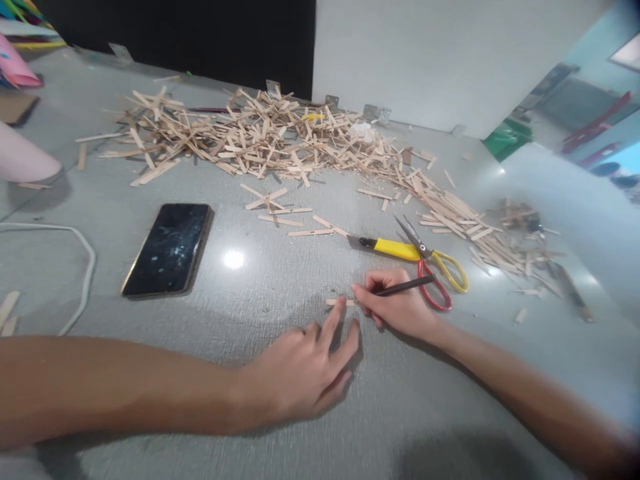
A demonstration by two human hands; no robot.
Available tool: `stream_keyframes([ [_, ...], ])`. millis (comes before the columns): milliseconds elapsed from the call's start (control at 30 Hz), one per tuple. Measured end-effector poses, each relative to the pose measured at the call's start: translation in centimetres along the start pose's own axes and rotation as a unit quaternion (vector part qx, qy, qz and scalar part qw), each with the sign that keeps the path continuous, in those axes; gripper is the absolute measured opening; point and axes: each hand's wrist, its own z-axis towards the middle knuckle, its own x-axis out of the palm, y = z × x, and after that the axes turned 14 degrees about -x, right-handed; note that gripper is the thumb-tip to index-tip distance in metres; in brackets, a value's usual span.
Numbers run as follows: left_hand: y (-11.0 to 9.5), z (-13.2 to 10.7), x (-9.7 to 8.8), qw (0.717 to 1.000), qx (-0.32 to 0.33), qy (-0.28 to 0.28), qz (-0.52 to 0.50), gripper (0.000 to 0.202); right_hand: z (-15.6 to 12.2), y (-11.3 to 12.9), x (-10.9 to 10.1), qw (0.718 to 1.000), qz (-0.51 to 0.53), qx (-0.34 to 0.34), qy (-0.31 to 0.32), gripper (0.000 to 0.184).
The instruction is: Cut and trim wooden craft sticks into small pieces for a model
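My left hand (305, 367) reaches in from the left with its fingers spread. Its index fingertip rests on a short wooden craft stick (333, 303) lying flat on the table. My right hand (395, 303) is closed around a slim black pencil (406, 287), whose back end points up to the right. The pencil's tip is hidden behind the fingers, close to the stick's right end. Just beyond the right hand lie scissors (423, 248) with one red and one yellow handle, blades apart. A yellow-handled cutter (395, 249) touches them.
A heap of wooden sticks (260, 137) stretches across the back of the grey table (225, 453) and down the right side. A phone (167, 250) lies at the left, near a white cable (85, 267). Black and white panels (400, 60) stand behind the heap.
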Motion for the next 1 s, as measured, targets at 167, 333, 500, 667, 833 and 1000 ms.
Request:
stream_keyframes([
  [167, 0.1, 0.1, 0.3, 1.000, 0.009, -0.003, -0.001, 0.057, 0.0, 0.1, 0.0, 1.000, 0.003, -0.002, 0.003, 0.047],
  [333, 0.1, 0.1, 0.4, 1.000, 0.010, -0.005, 0.005, 0.057, -0.1, 0.3, -0.1, 1.000, -0.005, -0.016, 0.010, 0.048],
  [500, 0.1, 0.0, 0.3, 1.000, 0.012, -0.005, 0.006, 0.057, -0.2, 0.5, -0.1, 1.000, -0.010, -0.017, 0.016, 0.046],
  [667, 0.1, 0.0, 0.4, 1.000, 0.012, -0.003, 0.014, 0.058, -0.2, 0.5, -0.3, 0.999, -0.023, -0.028, 0.019, 0.046],
  [833, 0.1, 0.0, 0.4, 1.000, 0.012, -0.001, 0.028, 0.059, -0.3, 0.8, -0.3, 0.999, -0.039, -0.032, 0.018, 0.044],
  [1000, 0.0, 0.0, 0.4, 1.000, 0.010, 0.002, 0.028, 0.059, -0.3, 1.2, -0.2, 0.997, -0.060, -0.045, 0.015, 0.043],
])
